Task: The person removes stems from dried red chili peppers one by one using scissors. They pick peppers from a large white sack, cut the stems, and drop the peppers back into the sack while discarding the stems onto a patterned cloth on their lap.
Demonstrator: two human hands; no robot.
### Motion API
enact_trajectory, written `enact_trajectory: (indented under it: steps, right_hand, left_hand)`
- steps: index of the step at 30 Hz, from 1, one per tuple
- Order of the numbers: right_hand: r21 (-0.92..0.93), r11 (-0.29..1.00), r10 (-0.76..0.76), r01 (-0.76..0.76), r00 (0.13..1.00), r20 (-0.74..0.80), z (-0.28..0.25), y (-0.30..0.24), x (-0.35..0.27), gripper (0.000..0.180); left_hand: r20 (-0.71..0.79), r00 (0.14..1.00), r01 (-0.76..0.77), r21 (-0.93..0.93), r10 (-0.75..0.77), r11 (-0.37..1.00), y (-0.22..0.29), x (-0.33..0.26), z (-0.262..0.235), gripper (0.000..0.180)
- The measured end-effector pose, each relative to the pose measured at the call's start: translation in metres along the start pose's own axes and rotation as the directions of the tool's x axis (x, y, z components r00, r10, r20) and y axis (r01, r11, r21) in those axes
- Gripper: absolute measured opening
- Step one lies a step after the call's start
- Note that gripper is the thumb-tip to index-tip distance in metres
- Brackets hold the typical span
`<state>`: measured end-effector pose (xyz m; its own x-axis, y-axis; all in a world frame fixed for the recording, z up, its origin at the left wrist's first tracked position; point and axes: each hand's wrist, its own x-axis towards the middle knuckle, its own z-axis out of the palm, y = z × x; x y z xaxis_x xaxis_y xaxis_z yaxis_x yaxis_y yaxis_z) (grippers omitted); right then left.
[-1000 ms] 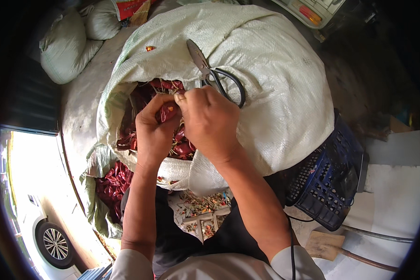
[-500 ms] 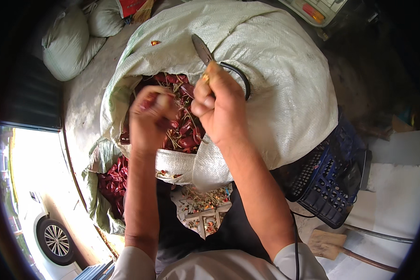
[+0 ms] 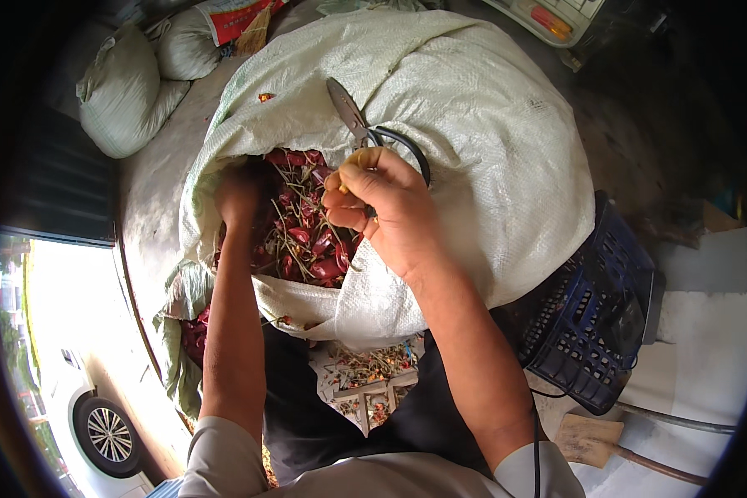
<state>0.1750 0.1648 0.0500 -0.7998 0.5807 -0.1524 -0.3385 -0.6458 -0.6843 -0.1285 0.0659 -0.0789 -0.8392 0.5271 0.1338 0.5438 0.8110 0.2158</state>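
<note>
A big white woven sack (image 3: 498, 158) lies in front of me, its mouth open on the left. Inside are dried red chilies (image 3: 328, 264) with long pale stems. My left hand (image 3: 239, 197) reaches into the left side of the opening; its fingers are lost in shadow, so what they hold is hidden. Above the right side of the opening, my right hand (image 3: 382, 189) is closed on a pair of scissors (image 3: 347, 108) with black handles, blades pointing away from me. Something small and yellowish shows at its fingertips, too small to name.
A green sack (image 3: 174, 332) with more red chilies (image 3: 195, 334) stands at left. A dark blue plastic crate (image 3: 585, 324) sits at right. Stem scraps (image 3: 365, 365) litter the floor between my legs, around a wooden frame (image 3: 365, 394). Filled white sacks (image 3: 120, 100) rest at far left.
My left hand has gone from above the chilies, where something red was in it, down into the left of the sack's mouth. My right hand has moved slightly nearer with the scissors.
</note>
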Motion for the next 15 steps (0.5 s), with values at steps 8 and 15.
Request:
enact_trajectory:
  steps: [8,15]
  right_hand:
    - [-0.542,0.832,0.121,-0.117,0.992,-0.027,-0.002,0.019,0.011,0.022]
    - [-0.941,0.275,-0.250,0.196,0.960,0.127,-0.013,0.040,0.016,0.048]
  left_hand:
    - [0.184,0.981,0.152,-0.545,-0.060,0.824,0.004,-0.050,-0.083,0.034]
    - [0.476,0.874,0.409,-0.830,0.096,0.379,0.060,-0.123,-0.120,0.017]
